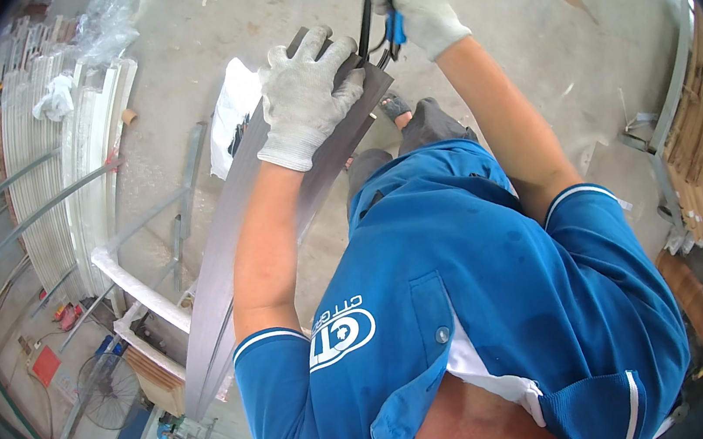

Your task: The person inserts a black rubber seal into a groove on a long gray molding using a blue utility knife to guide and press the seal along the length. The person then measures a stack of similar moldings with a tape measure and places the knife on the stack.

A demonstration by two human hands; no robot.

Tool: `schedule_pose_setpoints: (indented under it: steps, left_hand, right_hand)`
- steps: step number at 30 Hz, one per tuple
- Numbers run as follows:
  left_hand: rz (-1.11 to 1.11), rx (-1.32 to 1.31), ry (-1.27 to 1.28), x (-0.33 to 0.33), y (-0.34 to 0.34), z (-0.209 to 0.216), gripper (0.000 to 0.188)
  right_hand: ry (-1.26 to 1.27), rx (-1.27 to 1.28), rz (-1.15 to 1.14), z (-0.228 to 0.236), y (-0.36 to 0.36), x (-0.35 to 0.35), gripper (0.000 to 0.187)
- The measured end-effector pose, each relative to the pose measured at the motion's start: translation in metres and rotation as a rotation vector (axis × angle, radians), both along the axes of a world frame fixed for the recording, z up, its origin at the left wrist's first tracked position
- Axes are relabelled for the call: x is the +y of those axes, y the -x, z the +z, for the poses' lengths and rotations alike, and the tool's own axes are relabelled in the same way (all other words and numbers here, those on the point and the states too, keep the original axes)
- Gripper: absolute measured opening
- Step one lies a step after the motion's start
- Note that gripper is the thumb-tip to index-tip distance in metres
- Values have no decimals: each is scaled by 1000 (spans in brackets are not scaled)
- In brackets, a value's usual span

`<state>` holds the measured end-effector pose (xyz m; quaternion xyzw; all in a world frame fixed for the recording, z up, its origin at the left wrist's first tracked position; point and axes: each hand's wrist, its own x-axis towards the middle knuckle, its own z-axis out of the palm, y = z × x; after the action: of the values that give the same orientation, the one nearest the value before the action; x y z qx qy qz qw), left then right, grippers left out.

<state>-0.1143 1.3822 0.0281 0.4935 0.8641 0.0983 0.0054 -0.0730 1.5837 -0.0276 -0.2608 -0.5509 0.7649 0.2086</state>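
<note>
Long, dark grey boards or profiles [225, 226] run from the lower left up to the middle of the view. Over their upper end lies my left hand [308, 98] in a pale grey knitted glove, its fingers bent across the top and its thumb along the right side. My right hand [423, 13], gloved the same, is closed round a blue-and-black tool [398, 25] with long narrow parts. The tool's lower end comes close to the boards' end; whether they touch I cannot tell. Its exact kind is not clear, and its top is cut off by the picture's edge.
Stacked white profiles [85, 156] stand in a metal rack at left. White-wrapped rails [141, 289] support the boards. A white plastic sheet [234, 102] lies beside them. Brown lengths [701, 124] fill a rack at right. My sandalled foot [395, 107] is on the concrete floor [512, 24].
</note>
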Motion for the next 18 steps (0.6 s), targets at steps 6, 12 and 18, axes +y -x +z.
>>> schedule_pose_setpoints:
  steps: [6, 12, 18]
  left_hand:
    - [75, -12, 51, 9, -6, -1, 33]
    - [83, -12, 9, -38, -20, 4, 54]
    - [243, 69, 54, -147, -50, 9, 62]
  right_hand:
    - [174, -198, 40, -18, -10, 10, 17]
    - [189, -142, 100, -39, -27, 18, 20]
    - [148, -186, 186, -26, -40, 26, 21]
